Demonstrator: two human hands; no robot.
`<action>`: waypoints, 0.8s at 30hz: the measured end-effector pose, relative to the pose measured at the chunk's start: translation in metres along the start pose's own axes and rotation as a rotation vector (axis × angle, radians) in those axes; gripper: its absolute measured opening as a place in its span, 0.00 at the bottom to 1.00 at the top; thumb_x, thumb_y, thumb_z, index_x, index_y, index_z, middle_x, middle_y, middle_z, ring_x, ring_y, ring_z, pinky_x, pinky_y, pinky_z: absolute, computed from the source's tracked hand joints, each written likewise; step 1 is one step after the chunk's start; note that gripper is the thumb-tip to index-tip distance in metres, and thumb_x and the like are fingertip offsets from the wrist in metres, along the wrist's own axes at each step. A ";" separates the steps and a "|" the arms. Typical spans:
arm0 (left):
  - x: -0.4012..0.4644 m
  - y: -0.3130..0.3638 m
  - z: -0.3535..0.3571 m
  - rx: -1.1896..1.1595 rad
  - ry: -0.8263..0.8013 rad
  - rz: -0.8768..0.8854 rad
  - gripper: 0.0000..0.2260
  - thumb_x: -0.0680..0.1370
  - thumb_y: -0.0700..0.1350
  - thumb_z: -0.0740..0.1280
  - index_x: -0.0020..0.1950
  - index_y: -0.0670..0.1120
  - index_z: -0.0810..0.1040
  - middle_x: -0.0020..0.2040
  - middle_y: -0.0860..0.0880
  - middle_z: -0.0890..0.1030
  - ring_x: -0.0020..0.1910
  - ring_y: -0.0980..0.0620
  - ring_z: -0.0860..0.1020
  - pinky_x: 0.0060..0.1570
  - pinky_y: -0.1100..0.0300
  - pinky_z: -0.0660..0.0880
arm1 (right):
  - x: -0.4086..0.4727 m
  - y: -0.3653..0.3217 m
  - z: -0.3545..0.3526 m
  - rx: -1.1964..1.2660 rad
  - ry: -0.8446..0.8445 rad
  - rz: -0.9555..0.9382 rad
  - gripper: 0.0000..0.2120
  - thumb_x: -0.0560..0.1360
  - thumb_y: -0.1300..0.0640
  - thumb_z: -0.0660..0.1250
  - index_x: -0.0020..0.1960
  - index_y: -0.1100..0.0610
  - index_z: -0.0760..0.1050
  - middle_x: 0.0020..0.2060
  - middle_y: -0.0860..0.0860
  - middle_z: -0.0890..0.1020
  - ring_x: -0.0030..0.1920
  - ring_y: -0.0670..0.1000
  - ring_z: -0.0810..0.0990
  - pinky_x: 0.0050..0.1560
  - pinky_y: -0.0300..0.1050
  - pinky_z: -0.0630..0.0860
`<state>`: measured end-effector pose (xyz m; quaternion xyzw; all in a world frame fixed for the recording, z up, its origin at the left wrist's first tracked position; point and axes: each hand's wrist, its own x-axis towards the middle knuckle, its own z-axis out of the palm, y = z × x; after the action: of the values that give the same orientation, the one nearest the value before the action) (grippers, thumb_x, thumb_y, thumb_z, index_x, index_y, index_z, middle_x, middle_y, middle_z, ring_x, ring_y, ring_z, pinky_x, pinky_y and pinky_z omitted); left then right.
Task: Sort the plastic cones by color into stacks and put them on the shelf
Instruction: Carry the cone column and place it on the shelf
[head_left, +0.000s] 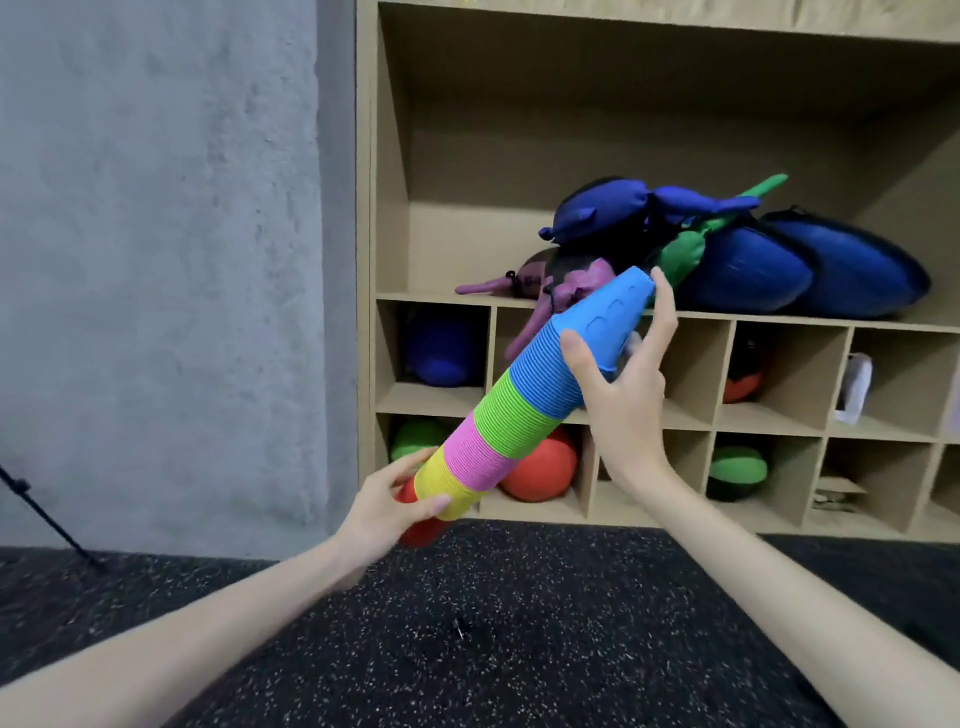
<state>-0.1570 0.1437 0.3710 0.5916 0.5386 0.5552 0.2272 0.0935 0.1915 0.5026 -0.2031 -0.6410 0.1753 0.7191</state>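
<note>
Here both hands' fingers grip the cone stack (514, 410), tip slanting up-right.

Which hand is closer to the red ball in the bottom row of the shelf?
Left. The left hand holds the stack's red end just left of the red ball; the right hand holds the blue cones above it.

No text, label, brand, number or sign can be read anywhere. The white paper (852, 387) in a shelf (675, 317) compartment, well to the right of the right hand (621, 384), may carry print, but it is too small and blurred to tell.
</note>
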 end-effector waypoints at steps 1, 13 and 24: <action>0.008 -0.014 0.001 0.010 0.001 -0.016 0.27 0.69 0.45 0.80 0.66 0.60 0.76 0.60 0.52 0.83 0.61 0.53 0.80 0.58 0.65 0.77 | -0.002 0.019 0.004 0.002 -0.001 0.018 0.42 0.73 0.37 0.73 0.77 0.30 0.50 0.76 0.52 0.69 0.72 0.55 0.73 0.70 0.62 0.72; 0.114 -0.195 0.025 0.077 0.037 -0.177 0.28 0.67 0.53 0.82 0.65 0.64 0.78 0.63 0.58 0.82 0.66 0.55 0.77 0.70 0.46 0.72 | -0.024 0.250 0.072 -0.025 -0.016 0.298 0.44 0.72 0.33 0.72 0.78 0.33 0.48 0.71 0.48 0.75 0.62 0.48 0.81 0.63 0.59 0.78; 0.209 -0.214 0.015 0.016 0.032 -0.371 0.33 0.65 0.60 0.77 0.70 0.69 0.72 0.67 0.58 0.78 0.67 0.54 0.75 0.70 0.44 0.72 | 0.070 0.300 0.147 -0.051 -0.142 0.473 0.40 0.79 0.52 0.71 0.80 0.40 0.49 0.51 0.33 0.82 0.50 0.39 0.81 0.57 0.51 0.80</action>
<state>-0.2667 0.4020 0.2674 0.4750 0.6464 0.5089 0.3123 -0.0421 0.4936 0.4211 -0.3527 -0.6289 0.3362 0.6058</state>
